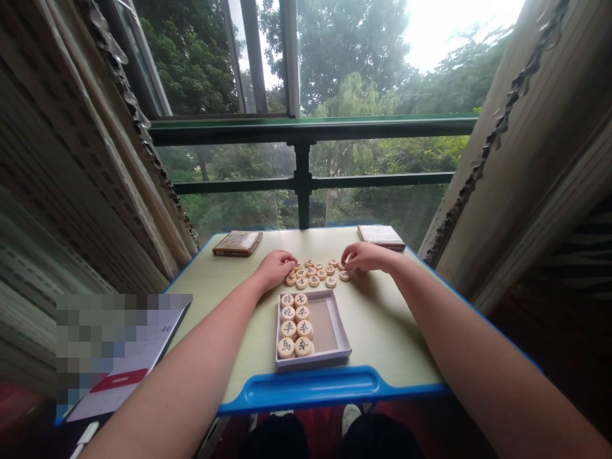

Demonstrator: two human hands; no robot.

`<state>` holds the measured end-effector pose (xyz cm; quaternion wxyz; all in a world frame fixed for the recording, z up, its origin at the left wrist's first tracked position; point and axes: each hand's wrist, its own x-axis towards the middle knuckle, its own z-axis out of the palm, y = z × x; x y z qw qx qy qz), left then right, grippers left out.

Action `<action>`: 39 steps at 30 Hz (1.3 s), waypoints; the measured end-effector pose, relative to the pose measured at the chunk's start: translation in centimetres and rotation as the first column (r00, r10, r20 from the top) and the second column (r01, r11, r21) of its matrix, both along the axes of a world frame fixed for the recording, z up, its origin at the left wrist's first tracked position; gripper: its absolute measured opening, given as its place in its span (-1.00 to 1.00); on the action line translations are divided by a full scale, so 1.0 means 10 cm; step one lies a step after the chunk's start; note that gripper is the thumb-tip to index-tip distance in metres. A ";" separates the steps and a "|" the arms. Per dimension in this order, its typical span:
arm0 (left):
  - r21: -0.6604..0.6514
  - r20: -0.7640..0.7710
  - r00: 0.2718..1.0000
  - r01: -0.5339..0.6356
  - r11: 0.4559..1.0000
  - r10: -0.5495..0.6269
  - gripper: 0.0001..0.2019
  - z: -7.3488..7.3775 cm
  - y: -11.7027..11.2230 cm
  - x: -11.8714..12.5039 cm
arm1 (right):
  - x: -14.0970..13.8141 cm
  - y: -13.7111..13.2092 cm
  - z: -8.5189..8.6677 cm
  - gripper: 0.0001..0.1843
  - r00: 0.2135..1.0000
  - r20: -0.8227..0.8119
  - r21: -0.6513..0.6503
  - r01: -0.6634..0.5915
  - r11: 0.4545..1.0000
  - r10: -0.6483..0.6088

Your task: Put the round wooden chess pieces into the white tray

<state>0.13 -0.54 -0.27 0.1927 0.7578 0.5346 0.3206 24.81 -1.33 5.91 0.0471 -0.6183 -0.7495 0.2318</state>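
Observation:
A loose group of round wooden Chinese chess pieces [313, 280] with dark characters lies in the middle of the table. At its left edge my left hand [275, 268] has its fingers curled on a piece there, partly covered by them. On the opposite edge, the bent fingers of my right hand [364, 256] close on another Chinese chess piece [343, 264]. Nearer to me stands an open shallow box [343, 354]. Two columns of Chinese chess pieces [288, 329] fill its left side, and the box floor shows on the right.
Flat boxes sit at the back left [238, 243] and back right [381, 236] of the blue-edged table [396, 325]. A phone or tablet-like screen [138, 363] lies at the left, by my forearm. Beyond are a green railing [301, 172] and curtains [502, 127].

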 end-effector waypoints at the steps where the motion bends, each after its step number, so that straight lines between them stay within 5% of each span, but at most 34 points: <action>1: -0.003 -0.003 1.000 -0.006 1.000 0.006 -0.77 0.00 0.00 0.00 | -0.01 0.00 0.00 -0.71 1.000 -0.005 0.010 0.004 1.000 -0.004; 6: -0.015 0.003 1.000 -0.026 1.000 0.026 -0.75 0.02 -0.02 0.00 | -0.05 0.00 0.00 -0.60 0.999 -0.035 0.056 0.019 0.998 -0.017; 17: -0.035 0.001 0.998 -0.064 0.997 0.064 -0.70 0.01 -0.02 0.00 | 0.03 0.02 0.05 -0.73 0.999 0.007 0.161 0.030 0.986 -0.031; 21: -0.045 0.012 0.997 -0.077 0.996 0.077 -0.69 0.01 -0.02 0.00 | -0.03 -0.07 0.11 -0.65 0.988 0.024 0.083 -0.156 0.984 0.154; 27: 0.013 0.010 0.992 -0.127 0.992 0.127 -0.71 0.01 0.00 -0.02 | -0.23 -0.14 0.03 -0.67 0.962 0.146 0.224 -0.257 0.940 0.229; 35: 0.054 0.010 0.993 -0.114 0.992 0.114 -0.75 0.01 0.01 -0.02 | -0.28 -0.15 0.05 -0.74 0.973 0.151 0.196 -0.203 0.959 0.175; 39: 0.132 -0.056 0.997 -0.037 0.991 0.045 -0.77 0.06 -0.04 0.00 | -0.27 -0.21 0.11 -0.71 0.954 0.163 0.060 -0.264 0.963 0.251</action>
